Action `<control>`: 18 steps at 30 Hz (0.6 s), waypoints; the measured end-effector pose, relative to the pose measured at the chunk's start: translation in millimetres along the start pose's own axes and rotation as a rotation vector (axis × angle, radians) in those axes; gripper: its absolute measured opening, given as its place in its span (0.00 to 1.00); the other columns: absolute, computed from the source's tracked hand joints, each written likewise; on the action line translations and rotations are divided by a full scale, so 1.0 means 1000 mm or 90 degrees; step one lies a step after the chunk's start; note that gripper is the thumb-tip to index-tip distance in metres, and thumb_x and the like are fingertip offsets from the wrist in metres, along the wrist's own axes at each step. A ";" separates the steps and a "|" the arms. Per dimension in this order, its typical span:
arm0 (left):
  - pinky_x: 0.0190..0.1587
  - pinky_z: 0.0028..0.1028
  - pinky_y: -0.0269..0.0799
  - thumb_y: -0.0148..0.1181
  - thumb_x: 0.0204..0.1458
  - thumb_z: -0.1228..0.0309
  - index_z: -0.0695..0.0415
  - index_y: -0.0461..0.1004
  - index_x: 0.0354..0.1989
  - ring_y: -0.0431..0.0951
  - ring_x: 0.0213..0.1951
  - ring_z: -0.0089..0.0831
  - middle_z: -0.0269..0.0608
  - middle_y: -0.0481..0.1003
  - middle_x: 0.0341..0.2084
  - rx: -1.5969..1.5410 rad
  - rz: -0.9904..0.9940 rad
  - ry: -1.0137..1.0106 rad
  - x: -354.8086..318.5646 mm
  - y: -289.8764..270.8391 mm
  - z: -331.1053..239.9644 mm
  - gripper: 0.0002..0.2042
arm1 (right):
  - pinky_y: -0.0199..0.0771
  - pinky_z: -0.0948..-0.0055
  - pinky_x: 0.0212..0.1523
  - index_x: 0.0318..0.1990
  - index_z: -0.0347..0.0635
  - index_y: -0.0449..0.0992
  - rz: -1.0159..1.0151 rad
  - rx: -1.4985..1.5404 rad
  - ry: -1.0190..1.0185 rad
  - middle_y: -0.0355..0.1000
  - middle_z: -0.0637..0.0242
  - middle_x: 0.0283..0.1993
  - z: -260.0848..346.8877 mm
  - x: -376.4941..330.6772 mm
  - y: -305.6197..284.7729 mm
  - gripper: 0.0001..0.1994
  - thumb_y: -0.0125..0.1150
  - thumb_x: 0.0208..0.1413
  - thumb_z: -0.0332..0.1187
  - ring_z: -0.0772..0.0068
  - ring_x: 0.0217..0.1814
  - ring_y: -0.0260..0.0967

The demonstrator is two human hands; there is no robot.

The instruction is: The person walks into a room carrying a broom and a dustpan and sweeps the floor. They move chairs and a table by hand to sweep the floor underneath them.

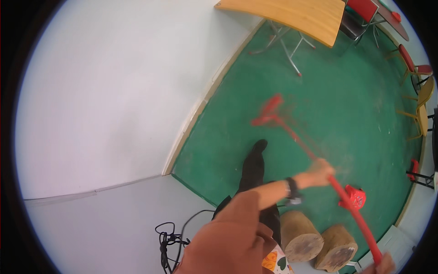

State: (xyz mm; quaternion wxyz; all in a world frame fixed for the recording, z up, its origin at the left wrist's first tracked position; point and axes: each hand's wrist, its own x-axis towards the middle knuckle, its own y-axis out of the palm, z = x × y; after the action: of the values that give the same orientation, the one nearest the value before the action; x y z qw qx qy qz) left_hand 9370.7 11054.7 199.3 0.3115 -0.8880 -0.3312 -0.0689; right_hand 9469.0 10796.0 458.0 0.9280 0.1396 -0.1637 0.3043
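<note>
A red long-handled broom (301, 139) slants across the view, its blurred head (270, 112) over the green floor just beyond my foot. My left hand (321, 172), with a dark band on the wrist, is closed around the middle of the handle. Down at the lower right my right hand (384, 265) wraps the handle's upper end and is partly cut off by the frame. Beneath the handle lies a red object (355, 197) with pale marks on the floor; its kind cannot be made out. My dark shoe (260, 146) points ahead, left of the handle.
Two cut logs (301, 235) stand close to my legs. A black cable (169, 242) lies coiled at lower left. White wall (114, 100) borders the floor on the left. Ahead are a wooden folding table (292, 16) and a red-backed chair (362, 11); more chairs line the right side.
</note>
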 end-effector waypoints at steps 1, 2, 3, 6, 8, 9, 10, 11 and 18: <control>0.26 0.39 0.64 0.62 0.25 0.65 0.51 0.68 0.09 0.71 0.19 0.43 0.40 0.67 0.10 0.057 -0.022 -0.047 -0.022 -0.031 0.033 0.09 | 0.59 0.69 0.38 0.24 0.44 0.60 0.035 0.014 0.063 0.59 0.67 0.23 -0.031 -0.005 -0.002 0.12 0.42 0.59 0.37 0.71 0.28 0.56; 0.25 0.37 0.64 0.63 0.25 0.65 0.51 0.67 0.09 0.71 0.20 0.40 0.38 0.67 0.11 0.138 -0.045 -0.071 -0.051 -0.060 0.069 0.09 | 0.61 0.68 0.42 0.27 0.42 0.62 0.077 0.033 0.128 0.62 0.65 0.26 -0.066 -0.008 -0.004 0.11 0.42 0.59 0.37 0.70 0.31 0.59; 0.25 0.37 0.64 0.63 0.26 0.66 0.51 0.68 0.10 0.70 0.21 0.38 0.36 0.67 0.12 0.212 -0.059 -0.097 -0.076 -0.084 0.105 0.09 | 0.65 0.66 0.42 0.28 0.40 0.65 0.042 -0.084 0.207 0.65 0.64 0.28 -0.087 -0.028 0.070 0.12 0.46 0.58 0.38 0.67 0.36 0.63; 0.30 0.38 0.65 0.63 0.31 0.62 0.53 0.74 0.14 0.72 0.27 0.39 0.39 0.68 0.15 0.484 -0.006 -0.253 -0.157 -0.143 0.209 0.09 | 0.67 0.67 0.39 0.23 0.40 0.66 0.102 -0.213 0.282 0.68 0.64 0.26 -0.157 -0.063 0.141 0.08 0.55 0.50 0.30 0.66 0.33 0.67; 0.32 0.41 0.64 0.63 0.33 0.61 0.53 0.75 0.16 0.72 0.28 0.41 0.40 0.69 0.16 0.455 0.086 -0.248 -0.137 -0.131 0.215 0.10 | 0.67 0.68 0.42 0.25 0.40 0.67 0.314 -0.106 0.316 0.71 0.61 0.30 -0.155 -0.032 0.180 0.05 0.55 0.49 0.27 0.66 0.36 0.69; 0.34 0.43 0.63 0.63 0.32 0.61 0.54 0.75 0.16 0.72 0.29 0.42 0.41 0.69 0.17 0.384 0.147 -0.252 -0.117 -0.111 0.218 0.10 | 0.68 0.69 0.39 0.25 0.39 0.69 0.213 -0.230 0.373 0.72 0.61 0.31 -0.145 -0.010 0.167 0.05 0.57 0.49 0.28 0.69 0.33 0.68; 0.36 0.45 0.62 0.63 0.32 0.61 0.54 0.74 0.17 0.72 0.29 0.43 0.42 0.70 0.18 0.320 0.201 -0.265 -0.092 -0.089 0.214 0.10 | 0.67 0.71 0.39 0.25 0.38 0.68 0.155 -0.223 0.386 0.71 0.60 0.32 -0.133 0.007 0.148 0.06 0.56 0.50 0.29 0.69 0.34 0.67; 0.38 0.45 0.61 0.63 0.30 0.63 0.55 0.73 0.16 0.72 0.30 0.45 0.45 0.70 0.19 0.251 0.209 -0.254 -0.051 -0.061 0.188 0.10 | 0.66 0.73 0.38 0.26 0.38 0.68 0.083 -0.229 0.392 0.71 0.59 0.33 -0.124 0.022 0.121 0.07 0.55 0.51 0.30 0.70 0.35 0.67; 0.40 0.44 0.59 0.62 0.32 0.65 0.54 0.73 0.18 0.72 0.35 0.40 0.43 0.72 0.23 -0.032 0.030 -0.047 0.139 0.069 0.112 0.07 | 0.50 0.70 0.23 0.16 0.50 0.53 0.091 -0.389 -0.027 0.41 0.76 0.14 -0.030 0.143 0.191 0.16 0.44 0.55 0.37 0.76 0.18 0.46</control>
State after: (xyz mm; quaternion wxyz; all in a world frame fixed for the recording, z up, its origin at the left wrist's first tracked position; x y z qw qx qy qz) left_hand 9511.6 11157.0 120.7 0.2784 -0.9050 -0.3195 -0.0365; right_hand 9467.7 11029.0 516.4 0.8996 -0.1513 -0.2764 0.3024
